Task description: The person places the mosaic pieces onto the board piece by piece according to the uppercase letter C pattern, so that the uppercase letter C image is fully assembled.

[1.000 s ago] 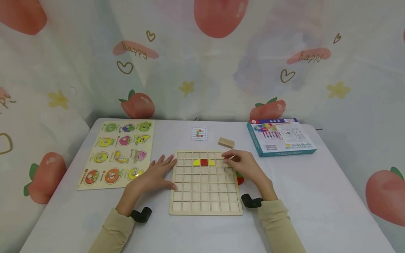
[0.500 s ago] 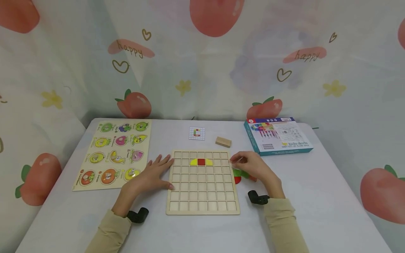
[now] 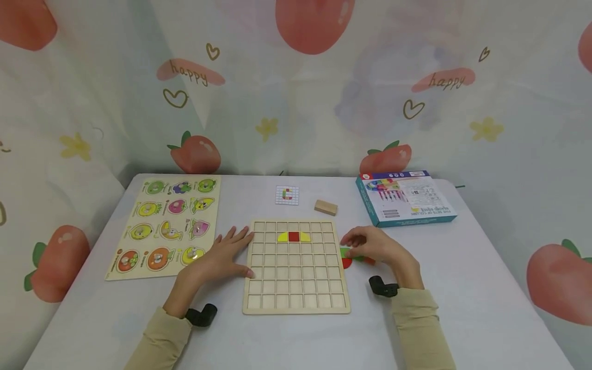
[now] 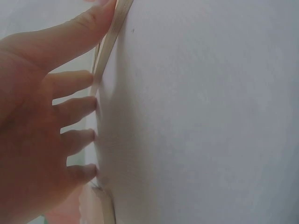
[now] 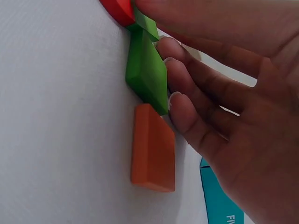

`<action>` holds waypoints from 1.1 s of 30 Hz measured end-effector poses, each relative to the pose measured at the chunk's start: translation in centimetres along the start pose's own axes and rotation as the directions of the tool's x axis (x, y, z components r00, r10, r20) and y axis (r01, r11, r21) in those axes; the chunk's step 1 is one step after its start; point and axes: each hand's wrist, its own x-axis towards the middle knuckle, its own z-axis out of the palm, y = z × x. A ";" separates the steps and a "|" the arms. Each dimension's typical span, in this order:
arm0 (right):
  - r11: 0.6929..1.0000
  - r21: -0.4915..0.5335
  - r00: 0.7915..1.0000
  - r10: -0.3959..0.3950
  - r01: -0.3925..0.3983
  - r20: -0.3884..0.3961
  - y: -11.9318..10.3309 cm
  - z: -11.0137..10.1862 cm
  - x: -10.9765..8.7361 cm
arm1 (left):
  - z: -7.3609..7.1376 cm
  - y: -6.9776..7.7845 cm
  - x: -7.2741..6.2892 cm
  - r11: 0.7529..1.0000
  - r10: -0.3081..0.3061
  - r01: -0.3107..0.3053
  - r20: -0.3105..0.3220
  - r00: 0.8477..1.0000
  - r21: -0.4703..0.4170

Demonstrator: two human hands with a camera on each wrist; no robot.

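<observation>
My left hand [image 3: 219,259] lies spread at the left edge of the wooden grid board [image 3: 296,311], fingertips and thumb touching its rim. Two yellow quarter-round blocks flank a red square block [image 3: 294,237] in the board's second row. Just right of the board, my right hand [image 3: 376,244] is over a few loose blocks, thumb on a small green block [image 5: 147,23] and fingers loosely bent behind it. Beside that lie another green block [image 5: 147,70], an orange block [image 5: 152,149] and a red rounded block [image 5: 119,9]. The index fingertip is hidden in the right wrist view.
A fruit puzzle board [image 3: 154,200] lies at left. Behind the grid board are a small pattern card [image 3: 287,195] and a plain wooden block [image 3: 326,207]. A teal-edged box [image 3: 407,200] sits at back right, before a printed cloth backdrop [image 3: 296,113].
My right hand has moved off the board's upper right corner, rightward and nearer to me, onto the loose blocks. My left hand keeps its place on the board's edge.
</observation>
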 end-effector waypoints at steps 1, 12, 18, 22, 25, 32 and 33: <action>1.000 -0.001 1.000 -0.011 0.011 0.007 0.0 -0.1 0.0 | 0.0 0.0 0.0 1.000 0.001 -0.001 0.000 1.000 0.000; 1.000 0.003 1.000 -0.001 0.001 0.010 0.1 -0.1 -0.1 | 0.0 0.0 0.0 1.000 0.004 -0.004 0.004 1.000 0.001; 1.000 -0.006 0.999 0.027 -0.027 -0.018 0.1 -0.1 0.0 | 0.0 0.1 0.0 1.000 0.003 -0.002 0.007 1.000 -0.010; 0.999 -0.009 0.998 0.042 -0.042 -0.038 0.0 0.0 0.2 | 0.0 0.0 0.1 1.000 0.002 -0.002 0.005 1.000 -0.011; 0.999 -0.011 0.998 0.041 -0.041 -0.039 -0.1 0.0 0.3 | 0.0 0.0 0.2 1.000 0.001 -0.001 0.003 1.000 -0.009; 0.998 0.001 0.997 0.060 -0.060 -0.051 -0.5 0.1 0.2 | 0.2 -0.2 0.2 1.000 -0.006 0.006 0.001 1.000 -0.003; 0.998 -0.001 0.997 0.061 -0.062 -0.052 -0.5 0.2 0.2 | 0.2 -0.2 0.2 1.000 -0.006 0.007 0.002 1.000 -0.004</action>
